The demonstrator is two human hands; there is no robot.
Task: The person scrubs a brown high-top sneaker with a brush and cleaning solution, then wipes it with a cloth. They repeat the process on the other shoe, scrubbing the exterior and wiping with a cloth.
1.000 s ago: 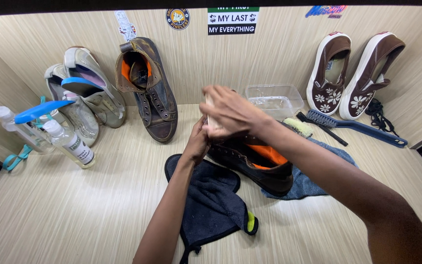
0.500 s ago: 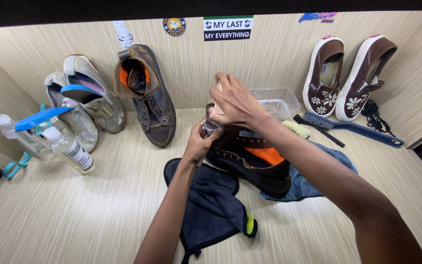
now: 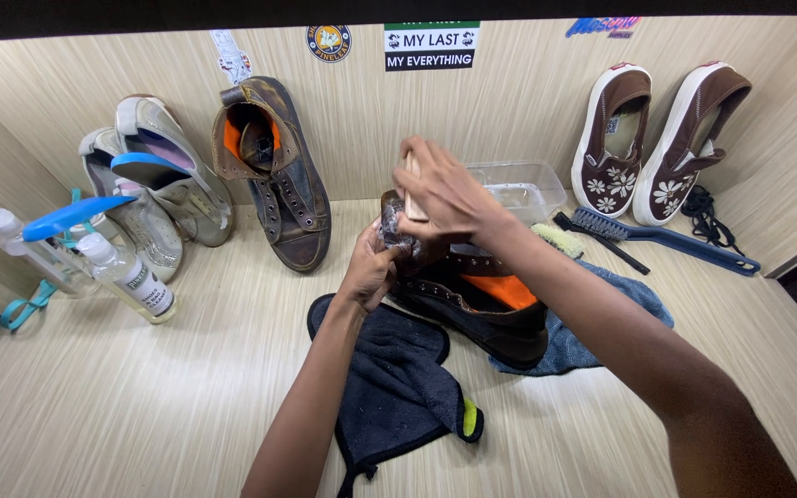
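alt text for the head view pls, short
The left hand steadies the toe of a dark boot with an orange lining while the right hand presses a brush against it. Dark cloth beneath; other shoes lean on the wall.

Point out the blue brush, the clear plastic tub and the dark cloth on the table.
blue brush (image 3: pixel 664 236), head view, on its blue handle.
clear plastic tub (image 3: pixel 526 189), head view, on its front wall.
dark cloth (image 3: pixel 389 383), head view, on its middle.

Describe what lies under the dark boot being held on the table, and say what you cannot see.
Under the dark boot a blue towel shows at its right; a dark cloth lies at its near left. The boot covers the rest beneath.
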